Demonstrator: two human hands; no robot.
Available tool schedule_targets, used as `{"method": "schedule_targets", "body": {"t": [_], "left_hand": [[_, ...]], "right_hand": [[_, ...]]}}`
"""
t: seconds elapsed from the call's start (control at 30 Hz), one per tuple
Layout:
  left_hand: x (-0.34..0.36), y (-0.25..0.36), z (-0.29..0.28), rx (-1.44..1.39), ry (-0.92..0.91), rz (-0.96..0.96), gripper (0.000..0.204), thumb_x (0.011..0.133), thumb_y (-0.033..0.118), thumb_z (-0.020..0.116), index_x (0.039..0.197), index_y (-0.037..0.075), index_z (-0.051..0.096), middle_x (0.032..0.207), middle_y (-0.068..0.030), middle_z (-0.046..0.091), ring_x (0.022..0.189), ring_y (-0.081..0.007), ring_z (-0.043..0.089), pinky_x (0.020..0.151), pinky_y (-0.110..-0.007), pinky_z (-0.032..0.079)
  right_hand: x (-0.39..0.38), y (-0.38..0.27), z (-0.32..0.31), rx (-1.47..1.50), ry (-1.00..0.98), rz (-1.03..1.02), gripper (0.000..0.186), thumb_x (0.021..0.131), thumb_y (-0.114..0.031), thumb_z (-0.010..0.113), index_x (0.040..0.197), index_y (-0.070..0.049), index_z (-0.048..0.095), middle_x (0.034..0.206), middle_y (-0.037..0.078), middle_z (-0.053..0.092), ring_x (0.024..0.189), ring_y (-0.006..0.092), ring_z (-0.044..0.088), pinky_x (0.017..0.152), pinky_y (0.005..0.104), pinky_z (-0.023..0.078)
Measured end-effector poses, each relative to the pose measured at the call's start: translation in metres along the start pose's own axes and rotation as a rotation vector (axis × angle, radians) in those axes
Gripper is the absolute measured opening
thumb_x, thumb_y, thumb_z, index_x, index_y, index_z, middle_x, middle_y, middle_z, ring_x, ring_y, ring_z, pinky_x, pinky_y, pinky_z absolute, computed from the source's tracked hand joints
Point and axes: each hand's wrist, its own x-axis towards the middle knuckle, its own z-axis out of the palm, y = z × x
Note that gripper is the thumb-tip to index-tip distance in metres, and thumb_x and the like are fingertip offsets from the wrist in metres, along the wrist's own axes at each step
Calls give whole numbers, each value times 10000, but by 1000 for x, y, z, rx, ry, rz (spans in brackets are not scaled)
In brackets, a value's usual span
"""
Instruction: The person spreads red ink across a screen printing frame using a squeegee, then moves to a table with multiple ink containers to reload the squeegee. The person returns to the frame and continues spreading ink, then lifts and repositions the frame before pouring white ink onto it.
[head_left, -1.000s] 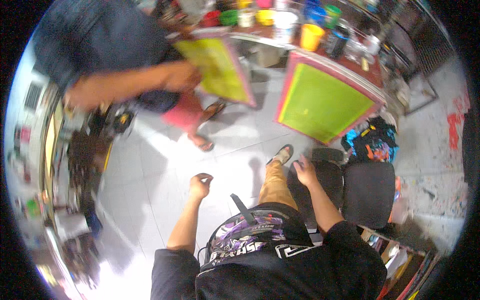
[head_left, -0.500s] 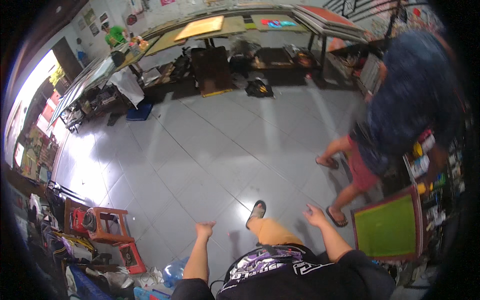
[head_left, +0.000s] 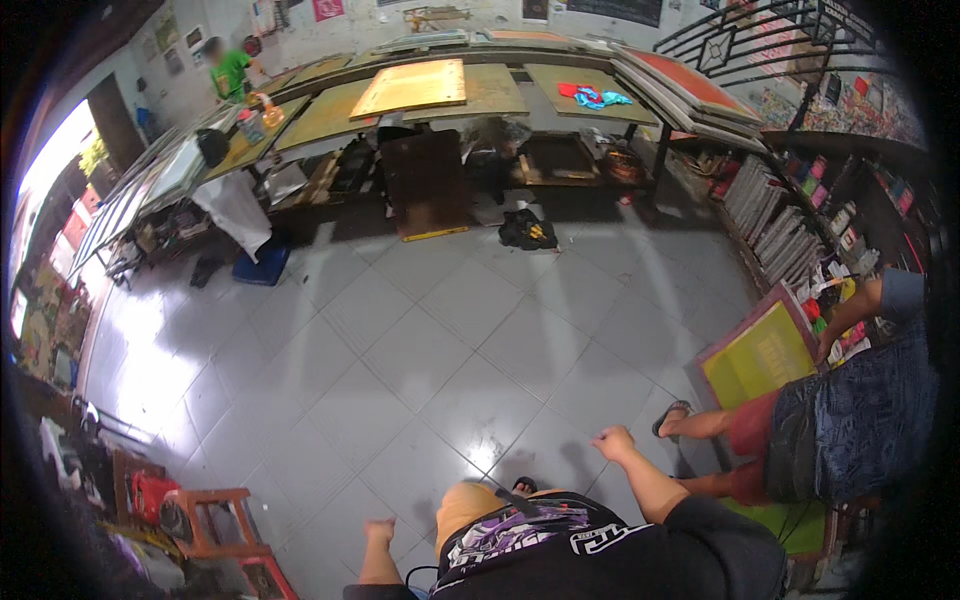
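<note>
My left hand [head_left: 379,529] hangs low at my left side above the grey tiles, seen end-on, so its fingers do not show clearly. No object is visible in it. Out in front of my right hip, my right hand [head_left: 614,441] has its fingers curled in, with nothing seen in them. Nearest to that hand is another person [head_left: 850,410] in a dark patterned shirt and red shorts, bending at the right. This person's hand reaches down beside a framed yellow-green printing screen [head_left: 760,350] that leans against the shelving. Part of a second green screen [head_left: 790,522] shows below.
A long worktable [head_left: 490,90] carries boards and red and blue cloth [head_left: 594,96]. Low at the left stands a brown stool [head_left: 215,520]. A black bag [head_left: 527,230] and a blue flat object [head_left: 262,264] lie on the floor. Someone in green [head_left: 230,75] stands far left.
My view has shifted, and both hands have swung to new positions; my left hand is lower. The person at the right has bent over and moved beside the leaning screen.
</note>
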Motion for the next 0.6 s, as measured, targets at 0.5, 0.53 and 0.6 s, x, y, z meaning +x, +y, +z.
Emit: {"method": "schedule_targets", "body": {"t": [0.5,0.53,0.6], "left_hand": [[241,118,-376,345,58,344,394,890,231,262,1207,148,481,1199,-127,505,1132,-288,455,977,-409,308],[254,150,-406,351,130,398,398,892,214,256,1213,145,480,1216,-112,496,1125,-289,460,978,-402,315],[294,222,-456,-110,125,365,440,842,296,468,1152,-16,496,1165,-168,526,1095,-275,488,935,-367,363]], "right_hand": [[101,-12,37,57,168,568,231,719,-269,570,814,-84,671,904,154,625,860,305,593,788,367,465],[97,-25,32,167,184,657,212,709,-260,579,799,-93,675,891,151,629,852,303,596,785,362,467],[99,-37,25,306,179,806,219,694,-257,629,783,-60,663,852,140,635,820,269,602,755,347,472]]}}
